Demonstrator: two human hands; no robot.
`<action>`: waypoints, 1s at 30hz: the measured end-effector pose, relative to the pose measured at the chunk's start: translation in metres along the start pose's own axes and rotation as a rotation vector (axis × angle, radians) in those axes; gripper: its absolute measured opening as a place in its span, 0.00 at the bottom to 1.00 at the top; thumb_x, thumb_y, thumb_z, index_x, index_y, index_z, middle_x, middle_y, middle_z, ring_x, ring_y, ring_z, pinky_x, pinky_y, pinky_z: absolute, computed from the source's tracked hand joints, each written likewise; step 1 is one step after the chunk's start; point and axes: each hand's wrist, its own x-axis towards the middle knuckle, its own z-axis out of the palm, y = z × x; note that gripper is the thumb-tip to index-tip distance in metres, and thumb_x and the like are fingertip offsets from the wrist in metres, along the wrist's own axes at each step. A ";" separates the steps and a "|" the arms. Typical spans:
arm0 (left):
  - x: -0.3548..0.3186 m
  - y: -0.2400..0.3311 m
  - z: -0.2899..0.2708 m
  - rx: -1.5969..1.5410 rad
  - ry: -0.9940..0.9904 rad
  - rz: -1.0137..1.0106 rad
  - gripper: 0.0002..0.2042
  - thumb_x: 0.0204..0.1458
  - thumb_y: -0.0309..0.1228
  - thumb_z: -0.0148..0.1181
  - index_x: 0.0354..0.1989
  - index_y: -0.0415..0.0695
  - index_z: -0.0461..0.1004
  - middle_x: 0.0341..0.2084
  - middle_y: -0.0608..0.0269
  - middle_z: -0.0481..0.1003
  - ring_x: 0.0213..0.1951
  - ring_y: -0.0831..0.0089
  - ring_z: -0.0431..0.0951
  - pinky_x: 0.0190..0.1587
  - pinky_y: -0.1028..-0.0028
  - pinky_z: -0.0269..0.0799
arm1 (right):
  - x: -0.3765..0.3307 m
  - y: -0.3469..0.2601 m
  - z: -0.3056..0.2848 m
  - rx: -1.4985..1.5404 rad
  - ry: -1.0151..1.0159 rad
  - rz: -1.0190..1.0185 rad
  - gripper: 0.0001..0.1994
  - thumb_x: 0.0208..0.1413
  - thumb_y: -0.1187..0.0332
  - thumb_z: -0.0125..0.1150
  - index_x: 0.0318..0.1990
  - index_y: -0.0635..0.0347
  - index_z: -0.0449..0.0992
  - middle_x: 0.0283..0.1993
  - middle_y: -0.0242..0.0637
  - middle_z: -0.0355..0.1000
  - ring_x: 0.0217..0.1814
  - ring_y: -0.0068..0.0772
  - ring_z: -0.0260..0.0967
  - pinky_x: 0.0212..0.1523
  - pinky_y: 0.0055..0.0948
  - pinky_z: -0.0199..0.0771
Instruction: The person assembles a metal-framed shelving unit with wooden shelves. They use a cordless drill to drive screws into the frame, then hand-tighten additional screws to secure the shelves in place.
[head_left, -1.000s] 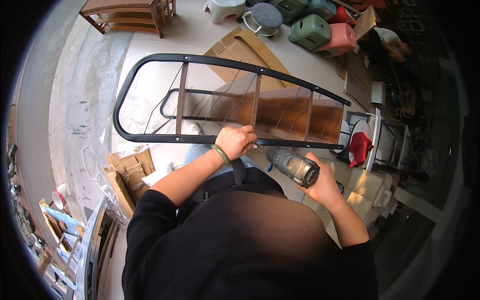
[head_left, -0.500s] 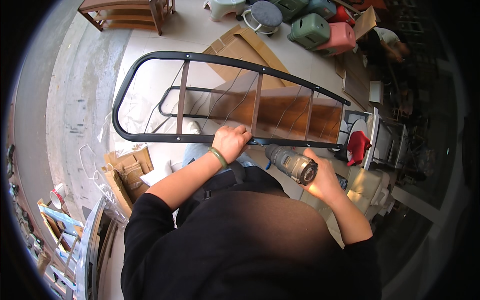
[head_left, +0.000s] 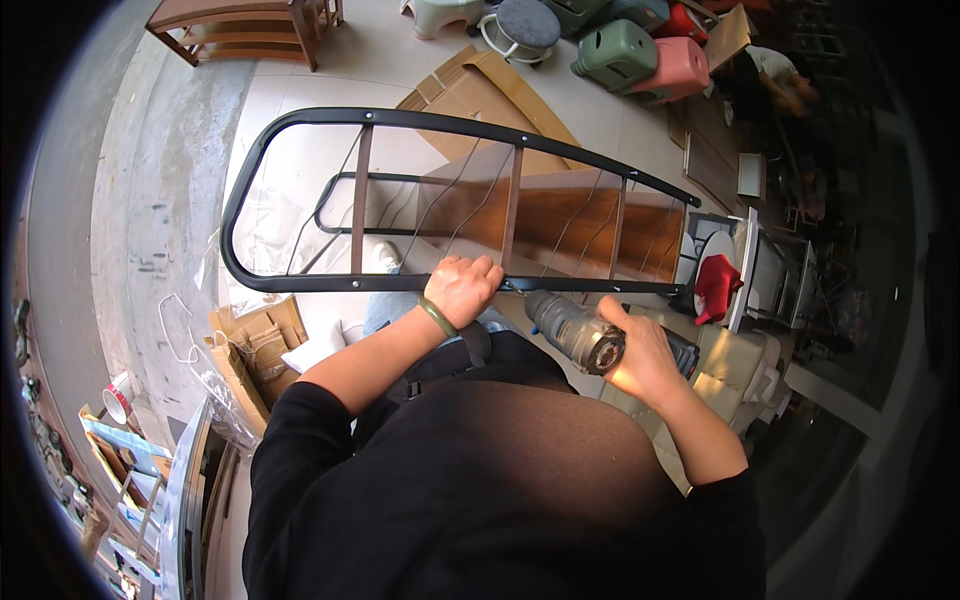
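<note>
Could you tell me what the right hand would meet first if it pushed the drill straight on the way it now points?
The right hand aims the drill up-left, so its tip would first meet the lower bar of the black frame, close beside the left hand gripping that bar. Depth is hard to judge here.

Bright daylight floods the pale floor [head_left: 300,110] beyond the gripping left hand [head_left: 462,288]; right side falls dim, edges bend and blacken, foreground dark sweater [head_left: 480,490] soft.
</note>
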 end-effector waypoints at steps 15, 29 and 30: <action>0.015 0.008 -0.018 -0.118 -0.170 -0.115 0.17 0.42 0.43 0.70 0.37 0.50 0.74 0.31 0.65 0.72 0.29 0.62 0.78 0.33 0.65 0.73 | -0.043 0.064 -0.041 0.242 0.269 0.096 0.17 0.40 0.73 0.69 0.38 0.60 0.68 0.30 0.49 0.74 0.37 0.60 0.73 0.38 0.37 0.73; 0.107 0.133 0.115 -0.033 -0.177 -0.032 0.17 0.44 0.43 0.69 0.40 0.50 0.76 0.31 0.67 0.73 0.31 0.66 0.78 0.35 0.66 0.72 | -0.058 0.234 -0.014 0.423 0.250 -0.002 0.17 0.40 0.74 0.68 0.37 0.60 0.67 0.28 0.45 0.71 0.33 0.52 0.72 0.36 0.37 0.72; 0.108 0.137 0.120 -0.016 -0.137 -0.044 0.16 0.43 0.43 0.69 0.38 0.51 0.76 0.30 0.67 0.73 0.31 0.66 0.78 0.34 0.67 0.72 | -0.057 0.240 -0.012 0.446 0.241 -0.020 0.17 0.39 0.75 0.68 0.37 0.60 0.67 0.27 0.42 0.71 0.31 0.45 0.71 0.36 0.34 0.71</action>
